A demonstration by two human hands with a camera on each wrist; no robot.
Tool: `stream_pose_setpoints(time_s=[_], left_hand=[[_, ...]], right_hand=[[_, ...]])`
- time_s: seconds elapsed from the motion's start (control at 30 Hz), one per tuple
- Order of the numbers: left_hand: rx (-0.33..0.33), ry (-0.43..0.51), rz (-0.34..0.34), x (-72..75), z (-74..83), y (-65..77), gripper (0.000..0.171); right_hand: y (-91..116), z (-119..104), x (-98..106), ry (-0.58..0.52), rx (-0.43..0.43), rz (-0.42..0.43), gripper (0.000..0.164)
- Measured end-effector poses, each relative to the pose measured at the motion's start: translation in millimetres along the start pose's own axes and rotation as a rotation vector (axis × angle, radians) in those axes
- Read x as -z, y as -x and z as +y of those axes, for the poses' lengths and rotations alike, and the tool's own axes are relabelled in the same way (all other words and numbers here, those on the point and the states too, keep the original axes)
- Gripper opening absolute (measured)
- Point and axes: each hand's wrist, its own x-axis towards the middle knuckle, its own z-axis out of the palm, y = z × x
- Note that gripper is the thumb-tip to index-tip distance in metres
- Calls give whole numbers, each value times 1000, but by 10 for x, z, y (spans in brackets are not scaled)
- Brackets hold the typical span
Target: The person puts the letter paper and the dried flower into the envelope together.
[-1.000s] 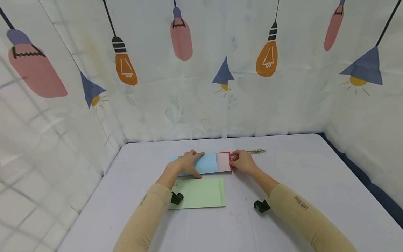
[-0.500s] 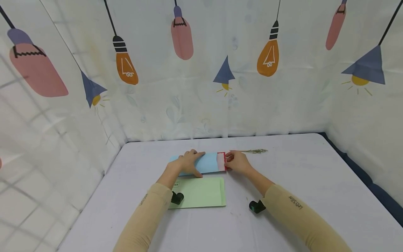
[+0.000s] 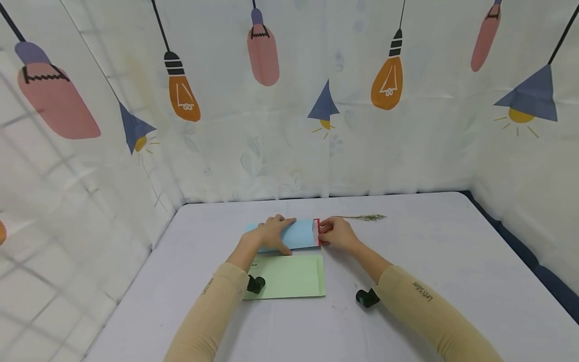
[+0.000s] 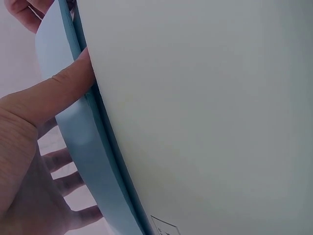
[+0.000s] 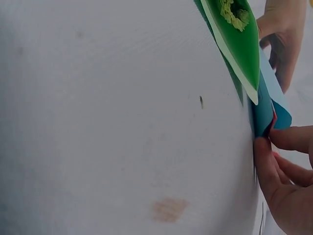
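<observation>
A light blue envelope (image 3: 300,237) lies flat on the table, and my left hand (image 3: 270,235) spans its width. The thumb is at the near edge and the spread fingers reach the far edge; in the left wrist view the thumb (image 4: 66,90) presses that near edge. At the envelope's right end my right hand (image 3: 340,234) pinches a pink card with a red border (image 3: 316,227). Only a narrow strip of the card shows; the rest is hidden inside the envelope. In the right wrist view, thumb and fingertips meet at the envelope's curved mouth.
Just in front lies a light green envelope (image 3: 289,277), partly under the left forearm. Its open end in the right wrist view shows crinkled yellow-green material (image 5: 234,15) inside. A thin dried sprig (image 3: 372,217) lies behind the right hand on the white table (image 3: 407,241).
My right hand has moved left and slid the card further into the blue envelope, so less pink shows. The left hand has stayed in place on the envelope.
</observation>
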Motion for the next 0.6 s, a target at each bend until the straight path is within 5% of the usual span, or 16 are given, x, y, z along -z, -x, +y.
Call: stream_pose_setpoints(time_s=[0.27,0.6], left_hand=[[-1,1,-6,-10,-4,-6,104],[2,5,-7,-1,-14,8,104]], right_hand=[[2,-9,-29,67,40,33,28],[-14,-42,-90,5,85,2,30]])
